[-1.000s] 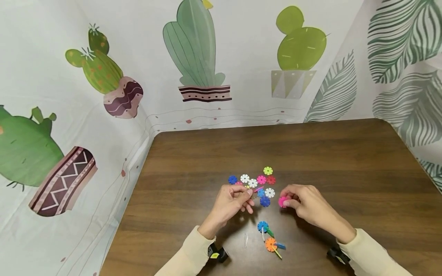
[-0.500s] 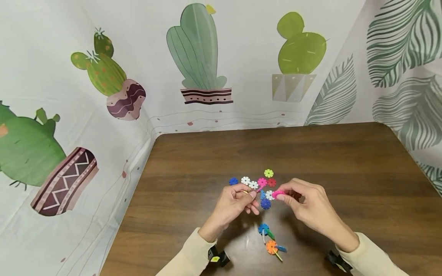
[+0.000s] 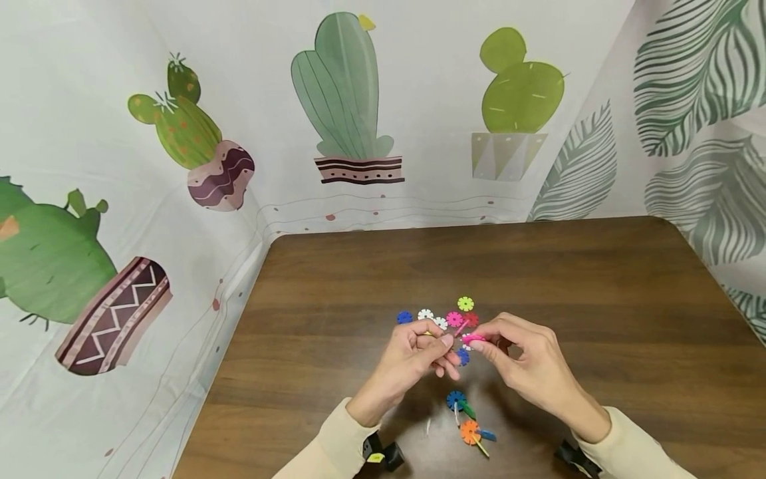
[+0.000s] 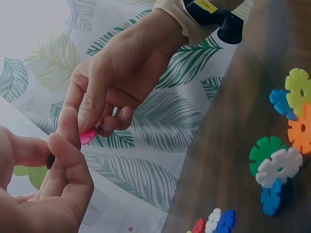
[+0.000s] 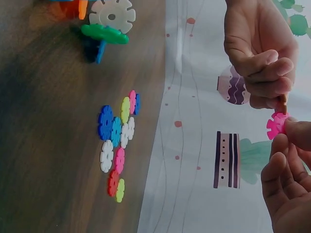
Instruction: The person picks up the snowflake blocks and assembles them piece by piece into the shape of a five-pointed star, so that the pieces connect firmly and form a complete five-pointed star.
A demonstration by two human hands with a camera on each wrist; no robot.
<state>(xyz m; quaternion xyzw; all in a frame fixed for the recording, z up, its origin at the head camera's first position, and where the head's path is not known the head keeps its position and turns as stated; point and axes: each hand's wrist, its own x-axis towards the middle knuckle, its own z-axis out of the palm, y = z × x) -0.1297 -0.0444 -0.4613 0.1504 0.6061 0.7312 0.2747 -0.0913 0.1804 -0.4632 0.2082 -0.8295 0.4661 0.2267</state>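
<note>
My left hand (image 3: 413, 356) pinches a small notched plastic disc between thumb and fingers; a pink edge (image 3: 461, 327) sticks out at its fingertips in the head view. From the right wrist view, the disc there looks brownish (image 5: 283, 103) and edge-on, so its full make-up is unclear. Across from it, my right hand (image 3: 526, 352) pinches a pink notched disc (image 3: 473, 338), mostly covered by its fingers. Both hands' fingertips are close together above the loose discs. Whether the two held pieces touch cannot be told.
Several loose discs lie behind the hands, among them a yellow-green disc (image 3: 465, 304) and a dark blue disc (image 3: 404, 317). Nearer, a blue disc (image 3: 456, 400) and an orange disc (image 3: 470, 433) have other discs slotted into them. All lie on a brown wooden table (image 3: 335, 273).
My right hand has lifted its pink disc and moved left toward the left hand. My left hand has shifted slightly right with its piece.
</note>
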